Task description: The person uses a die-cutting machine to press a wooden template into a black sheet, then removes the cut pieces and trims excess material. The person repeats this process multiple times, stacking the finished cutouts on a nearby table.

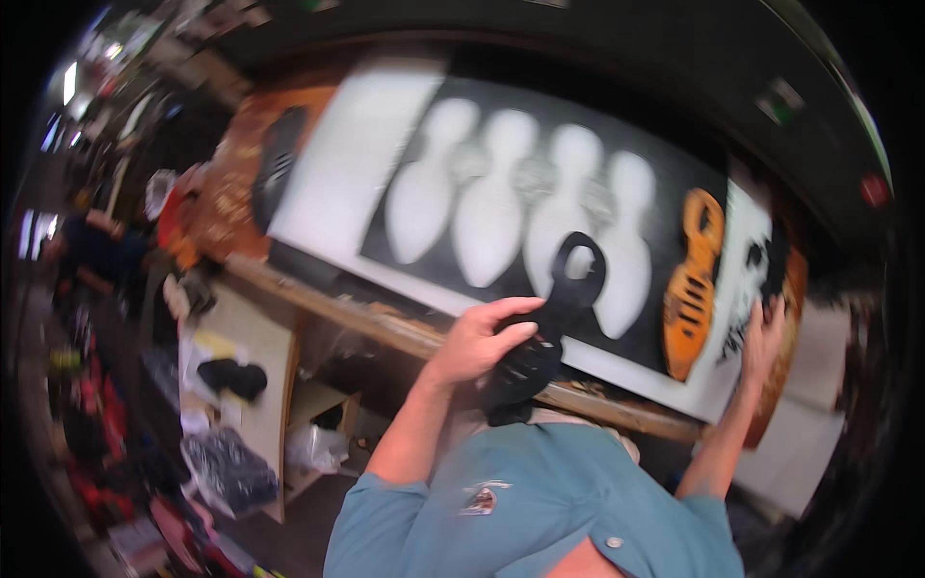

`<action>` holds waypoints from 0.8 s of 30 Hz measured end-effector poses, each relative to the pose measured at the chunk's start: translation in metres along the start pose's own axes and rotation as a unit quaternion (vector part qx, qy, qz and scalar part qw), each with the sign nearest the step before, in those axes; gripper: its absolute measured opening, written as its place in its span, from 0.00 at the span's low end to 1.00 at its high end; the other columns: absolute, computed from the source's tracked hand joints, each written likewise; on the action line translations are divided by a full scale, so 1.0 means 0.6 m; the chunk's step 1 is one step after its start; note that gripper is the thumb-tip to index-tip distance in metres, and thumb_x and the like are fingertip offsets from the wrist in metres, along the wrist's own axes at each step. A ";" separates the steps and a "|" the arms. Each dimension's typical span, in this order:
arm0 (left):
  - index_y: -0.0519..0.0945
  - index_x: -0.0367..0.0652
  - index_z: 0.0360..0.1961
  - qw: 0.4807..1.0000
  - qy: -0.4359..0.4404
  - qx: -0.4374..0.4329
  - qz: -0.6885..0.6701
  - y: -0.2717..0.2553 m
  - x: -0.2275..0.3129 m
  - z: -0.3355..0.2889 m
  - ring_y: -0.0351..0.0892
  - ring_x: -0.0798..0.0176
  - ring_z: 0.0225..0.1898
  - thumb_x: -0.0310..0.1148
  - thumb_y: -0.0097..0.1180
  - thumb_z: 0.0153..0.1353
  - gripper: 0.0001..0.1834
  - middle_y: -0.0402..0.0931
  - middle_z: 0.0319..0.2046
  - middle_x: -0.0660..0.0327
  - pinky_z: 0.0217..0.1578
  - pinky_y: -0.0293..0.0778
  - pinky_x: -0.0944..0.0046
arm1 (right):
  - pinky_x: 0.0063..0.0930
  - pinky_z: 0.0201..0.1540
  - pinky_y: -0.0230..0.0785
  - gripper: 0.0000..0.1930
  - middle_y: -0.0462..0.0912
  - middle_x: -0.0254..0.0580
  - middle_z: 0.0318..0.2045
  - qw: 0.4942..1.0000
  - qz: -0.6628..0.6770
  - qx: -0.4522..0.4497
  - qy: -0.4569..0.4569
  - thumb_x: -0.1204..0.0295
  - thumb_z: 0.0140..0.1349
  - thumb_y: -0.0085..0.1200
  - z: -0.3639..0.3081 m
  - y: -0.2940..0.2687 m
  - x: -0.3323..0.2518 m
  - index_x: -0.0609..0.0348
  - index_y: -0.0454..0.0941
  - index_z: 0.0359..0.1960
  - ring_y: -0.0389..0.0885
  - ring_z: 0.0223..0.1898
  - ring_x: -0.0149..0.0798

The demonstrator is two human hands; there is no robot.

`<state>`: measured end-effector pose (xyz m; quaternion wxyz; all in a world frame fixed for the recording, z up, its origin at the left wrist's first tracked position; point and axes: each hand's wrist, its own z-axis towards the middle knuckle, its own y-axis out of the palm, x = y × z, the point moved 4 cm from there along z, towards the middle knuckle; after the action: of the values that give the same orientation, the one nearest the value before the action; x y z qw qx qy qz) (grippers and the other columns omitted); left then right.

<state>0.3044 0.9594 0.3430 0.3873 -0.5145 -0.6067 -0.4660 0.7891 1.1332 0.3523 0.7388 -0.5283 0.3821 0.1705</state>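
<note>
My left hand (487,339) grips a black sole-shaped plate (576,289) by its side, thumb over the edge. The plate has an oval hole at its upper end and slots lower down; it is tilted in front of the table's near edge. At the table's right end is my right hand (763,345), fingers stretched out beside small black pieces (756,255) strewn on a white strip. Blur hides whether it touches them. An orange sole-shaped plate (692,284) with similar slots lies on a black sheet (381,236), right of several white sole-shaped areas (488,222).
A white board (332,159) extends under the black sheet on the wooden table (226,207). Another dark slotted plate (277,164) lies at the left end. Below left stands a shelf unit (260,332) with a plastic-wrapped bundle (228,472) and a clear bag (318,448).
</note>
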 end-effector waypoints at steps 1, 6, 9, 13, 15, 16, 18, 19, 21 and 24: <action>0.82 0.37 0.66 1.000 0.021 0.000 -0.005 -0.006 0.004 0.002 0.87 0.69 0.50 0.26 0.65 0.72 0.22 0.87 0.54 0.60 0.55 0.81 0.64 | 0.37 0.71 0.69 0.35 0.74 0.58 0.72 0.999 0.021 -0.037 -0.023 0.65 0.77 0.60 -0.031 0.012 -0.001 0.68 0.63 0.79 0.75 0.71 0.46; 0.82 0.38 0.67 0.992 0.063 0.106 -0.019 -0.079 0.042 0.010 0.86 0.72 0.44 0.27 0.62 0.75 0.21 0.89 0.45 0.62 0.50 0.82 0.67 | 0.53 0.80 0.53 0.49 0.61 0.64 0.79 0.932 -0.190 -0.142 -0.273 0.63 0.59 0.75 -0.190 0.101 -0.079 0.66 0.63 0.79 0.60 0.79 0.62; 0.83 0.38 0.66 0.981 0.083 0.168 0.046 -0.169 0.080 0.001 0.85 0.72 0.47 0.27 0.61 0.75 0.20 0.88 0.50 0.62 0.52 0.81 0.67 | 0.53 0.80 0.52 0.52 0.56 0.65 0.81 0.953 -0.151 -0.132 -0.227 0.64 0.57 0.77 -0.203 0.109 -0.102 0.63 0.60 0.81 0.56 0.79 0.64; 0.83 0.36 0.66 0.939 0.125 0.274 0.164 -0.348 0.146 0.000 0.85 0.72 0.48 0.28 0.62 0.74 0.21 0.89 0.52 0.59 0.52 0.81 0.67 | 0.53 0.80 0.53 0.50 0.56 0.65 0.81 0.958 -0.195 -0.119 -0.172 0.64 0.59 0.75 -0.196 0.117 -0.092 0.61 0.61 0.81 0.57 0.79 0.65; 0.84 0.35 0.64 0.909 0.181 0.299 0.225 -0.457 0.190 0.015 0.87 0.67 0.51 0.29 0.62 0.72 0.21 0.89 0.54 0.56 0.54 0.81 0.66 | 0.53 0.80 0.53 0.49 0.57 0.65 0.80 0.954 -0.200 -0.114 -0.193 0.65 0.58 0.75 -0.195 0.120 -0.084 0.61 0.61 0.80 0.58 0.79 0.65; 0.85 0.37 0.64 0.869 0.209 0.326 0.307 -0.514 0.213 0.024 0.87 0.64 0.53 0.29 0.62 0.72 0.21 0.89 0.55 0.54 0.56 0.80 0.64 | 0.53 0.80 0.54 0.49 0.58 0.65 0.80 0.954 -0.192 -0.111 -0.201 0.66 0.58 0.74 -0.194 0.120 -0.080 0.61 0.62 0.80 0.59 0.79 0.65; 0.85 0.40 0.65 0.867 0.128 0.345 0.336 -0.633 0.232 0.044 0.87 0.60 0.59 0.31 0.63 0.70 0.22 0.87 0.59 0.51 0.61 0.78 0.62 | 0.52 0.79 0.54 0.48 0.59 0.61 0.80 0.951 -0.198 -0.108 -0.210 0.64 0.60 0.73 -0.194 0.120 -0.073 0.57 0.62 0.81 0.60 0.79 0.63; 0.84 0.41 0.65 0.817 0.125 0.358 0.434 -0.676 0.239 0.050 0.85 0.51 0.62 0.35 0.64 0.69 0.24 0.86 0.60 0.47 0.64 0.77 0.56 | 0.51 0.79 0.55 0.48 0.60 0.59 0.81 0.950 -0.196 -0.104 -0.221 0.64 0.61 0.73 -0.194 0.120 -0.072 0.55 0.61 0.82 0.61 0.79 0.62; 0.82 0.36 0.65 0.689 0.056 0.437 0.575 -0.731 0.221 0.053 0.82 0.41 0.63 0.39 0.64 0.69 0.27 0.84 0.60 0.43 0.66 0.75 0.50 | 0.50 0.79 0.55 0.48 0.60 0.59 0.80 0.949 -0.199 -0.102 -0.223 0.64 0.61 0.73 -0.193 0.120 -0.072 0.56 0.61 0.81 0.61 0.78 0.62; 0.80 0.29 0.64 0.697 0.112 0.471 0.529 -0.692 0.178 0.099 0.79 0.39 0.65 0.41 0.63 0.69 0.29 0.80 0.63 0.38 0.68 0.73 0.48 | 0.50 0.80 0.54 0.48 0.61 0.60 0.80 0.947 -0.211 -0.102 -0.217 0.65 0.61 0.73 -0.191 0.123 -0.076 0.57 0.61 0.81 0.61 0.78 0.62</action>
<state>-0.1225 1.0296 0.3592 0.8266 -0.4448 -0.3271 0.1087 0.6674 1.0640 0.3212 0.7652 -0.6196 0.0722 0.1591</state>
